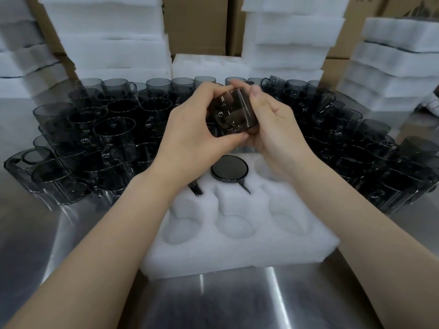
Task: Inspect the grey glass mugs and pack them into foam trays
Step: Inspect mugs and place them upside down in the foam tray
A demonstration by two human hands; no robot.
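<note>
Two hands gripping glassy mug, perhaps sideways

Held mug: sitting between the fingers of left hand and right hand.
Foam tray: lying on table below the fingers, 1 packed mug sitting in its far middle pocket.
Loose mugs: standing left, right and beyond the fingers, foam stacks rising behind.

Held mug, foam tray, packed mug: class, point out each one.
held mug [234, 112], head view, on its glass side wall
foam tray [237, 260], head view, on its bare front edge
packed mug [229, 167], head view, on its round dark top
</note>
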